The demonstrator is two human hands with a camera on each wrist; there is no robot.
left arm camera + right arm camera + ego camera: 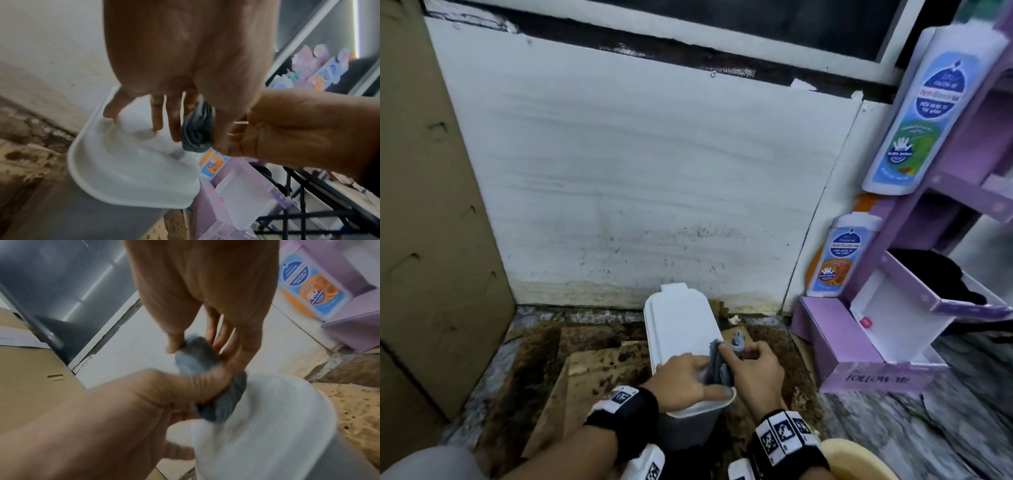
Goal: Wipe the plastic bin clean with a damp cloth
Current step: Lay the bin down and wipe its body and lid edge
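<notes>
The plastic bin (pixel 688 431) is grey with a white lid (pixel 681 325), and it stands on the floor against the wall. A bunched grey cloth (pixel 717 365) sits over the lid's near right corner, held between both hands. My left hand (pixel 698 373) rests on the lid with its thumb along the front rim and the cloth in the crook of thumb and fingers. My right hand (pixel 739 356) pinches the far end of the cloth. In the left wrist view the cloth (pixel 197 129) hangs beside straight fingers (pixel 156 116) above the lid (pixel 127 170). In the right wrist view thumb and fingers squeeze the cloth (pixel 195 355).
A large cardboard box (pixel 431 240) stands at the left. A purple display stand (pixel 859 342) with printed bottles is close on the right. Stained cardboard sheets (pixel 592 370) lie under the bin. A yellow basin rim (pixel 859 459) shows at the bottom right.
</notes>
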